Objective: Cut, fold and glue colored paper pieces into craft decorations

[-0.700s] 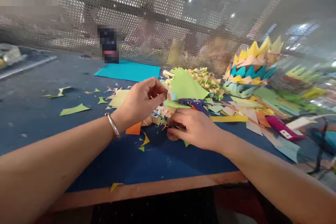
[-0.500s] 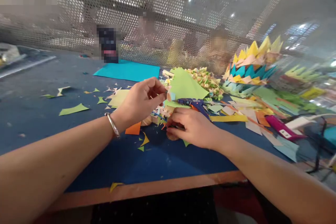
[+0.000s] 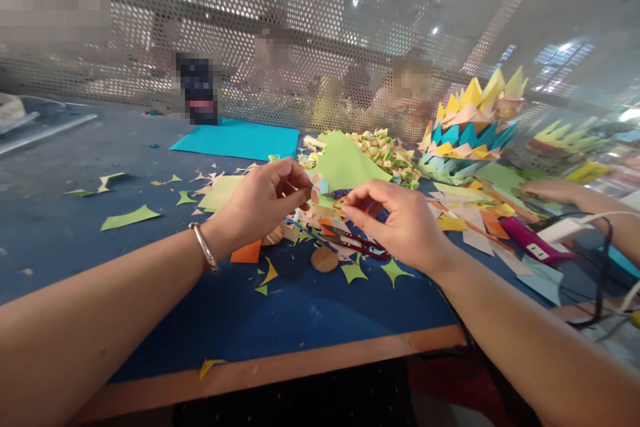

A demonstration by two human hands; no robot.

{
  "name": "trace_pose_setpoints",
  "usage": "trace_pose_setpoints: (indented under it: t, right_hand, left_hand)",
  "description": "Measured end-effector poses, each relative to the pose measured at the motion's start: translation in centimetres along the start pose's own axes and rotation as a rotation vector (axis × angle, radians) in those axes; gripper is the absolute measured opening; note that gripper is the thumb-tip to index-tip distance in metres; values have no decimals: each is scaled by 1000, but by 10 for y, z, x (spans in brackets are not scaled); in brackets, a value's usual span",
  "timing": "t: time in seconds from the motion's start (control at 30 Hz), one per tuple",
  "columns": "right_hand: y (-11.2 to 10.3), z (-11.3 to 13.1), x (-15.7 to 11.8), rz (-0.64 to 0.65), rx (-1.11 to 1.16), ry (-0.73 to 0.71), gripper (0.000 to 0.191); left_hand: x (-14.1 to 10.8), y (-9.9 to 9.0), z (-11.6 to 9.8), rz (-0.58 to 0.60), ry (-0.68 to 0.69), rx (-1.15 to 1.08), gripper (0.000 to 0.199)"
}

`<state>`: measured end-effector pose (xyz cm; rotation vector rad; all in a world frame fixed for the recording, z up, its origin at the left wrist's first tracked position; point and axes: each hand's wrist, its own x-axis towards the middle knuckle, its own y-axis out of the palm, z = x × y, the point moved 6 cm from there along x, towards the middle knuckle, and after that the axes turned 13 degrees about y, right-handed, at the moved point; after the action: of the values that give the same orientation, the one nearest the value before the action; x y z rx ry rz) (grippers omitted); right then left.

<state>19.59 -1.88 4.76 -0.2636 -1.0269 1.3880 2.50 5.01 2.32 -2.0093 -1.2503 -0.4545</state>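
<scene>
My left hand (image 3: 277, 197), with a silver bangle at the wrist, pinches a small pale pink and light blue paper piece (image 3: 316, 188). To its right my right hand (image 3: 393, 220) is raised with thumb and fingers together. At those fingertips shows a small thin orange piece (image 3: 340, 202), its kind unclear. A blue glue gun (image 3: 341, 193) lies behind, mostly covered by my right hand. Below the hands are dark red-handled snips (image 3: 363, 245), a wooden disc (image 3: 325, 259) and green paper scraps (image 3: 355, 269). A second wooden disc (image 3: 273, 235) is partly hidden by scraps.
Blue paper (image 3: 240, 139) and a green sheet (image 3: 345, 161) lie toward the perforated metal screen (image 3: 320, 27). A tiered folded-paper piece (image 3: 470, 130) stands at right. Near it are a magenta power strip (image 3: 535, 240), cables, and another person's hand (image 3: 550, 190).
My right hand has risen off the wooden disc toward my left hand, uncovering the snips and disc. Another person's arm has come in at right. My left hand keeps its pinch.
</scene>
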Motion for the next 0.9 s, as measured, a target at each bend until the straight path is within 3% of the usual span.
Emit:
trace_pose_setpoints:
  t: [0.13,0.33,0.9]
  right_hand:
    - [-10,2,-2,-90,6,-36,7]
    - [-5,6,-4,-82,8,-82,7]
    - [-2,0,-1,-61,54,33,8]
  left_hand:
    - [-1,2,-1,37,14,52,6]
    - [-1,6,-14,71,73,183,3]
    - [-4,14,-27,85,41,233,6]
